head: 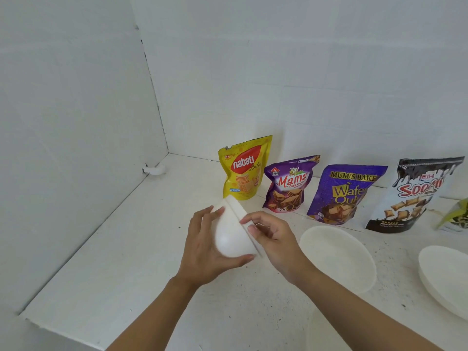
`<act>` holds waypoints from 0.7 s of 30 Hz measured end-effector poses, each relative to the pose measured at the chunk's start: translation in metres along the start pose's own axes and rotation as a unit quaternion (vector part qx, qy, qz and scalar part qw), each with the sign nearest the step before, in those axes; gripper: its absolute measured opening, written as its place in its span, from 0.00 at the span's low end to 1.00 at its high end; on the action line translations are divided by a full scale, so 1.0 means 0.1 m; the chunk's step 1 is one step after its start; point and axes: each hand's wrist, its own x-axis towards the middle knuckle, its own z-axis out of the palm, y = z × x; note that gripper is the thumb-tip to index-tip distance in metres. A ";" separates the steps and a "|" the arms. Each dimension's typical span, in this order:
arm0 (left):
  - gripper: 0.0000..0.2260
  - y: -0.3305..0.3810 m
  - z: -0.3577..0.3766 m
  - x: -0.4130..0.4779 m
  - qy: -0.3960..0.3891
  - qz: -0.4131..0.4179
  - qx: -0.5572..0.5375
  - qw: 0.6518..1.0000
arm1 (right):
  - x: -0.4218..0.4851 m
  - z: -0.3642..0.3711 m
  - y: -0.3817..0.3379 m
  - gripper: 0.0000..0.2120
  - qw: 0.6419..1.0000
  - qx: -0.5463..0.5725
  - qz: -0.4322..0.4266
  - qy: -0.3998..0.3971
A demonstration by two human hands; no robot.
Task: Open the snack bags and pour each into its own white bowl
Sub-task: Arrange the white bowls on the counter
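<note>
Both hands hold nested white bowls [231,231] tipped on their side above the counter. My left hand [202,249] cups the outer bowl's underside. My right hand [272,239] pinches the rim of an inner bowl. Along the back wall stand several sealed snack bags: yellow Nabati bag [244,168], purple Mama bag [288,184], purple Mum's Bake bag [342,193], black-and-white bag [415,193]. A green bag [455,216] shows partly at the right edge. One white bowl [336,254] sits upright on the counter right of my hands.
A stack of white bowls [445,279] sits at the right edge. The white counter [126,262] ends at a front edge near the lower left, with tiled walls at left and behind. A small white fitting [154,169] lies in the corner.
</note>
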 end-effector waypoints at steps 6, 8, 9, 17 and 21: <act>0.43 0.00 -0.11 0.24 -0.062 -0.082 -0.189 0.977 | 0.07 -0.02 -0.03 0.12 0.999 0.029 0.009 0.026; 0.42 0.00 -0.16 0.31 -0.083 -0.095 -0.184 0.975 | 0.08 -0.01 -0.04 0.14 0.999 0.021 0.016 0.027; 0.44 0.02 -0.19 0.33 -0.105 -0.089 -0.153 0.979 | 0.09 0.00 -0.04 0.14 0.999 0.018 0.016 0.029; 0.60 0.16 -0.06 0.07 -0.059 0.029 0.060 0.996 | 0.09 0.04 -0.11 0.12 0.999 -0.001 0.020 0.034; 0.48 0.10 -0.14 0.16 -0.064 -0.109 -0.124 0.984 | 0.03 0.00 -0.02 0.14 0.998 -0.043 -0.022 0.035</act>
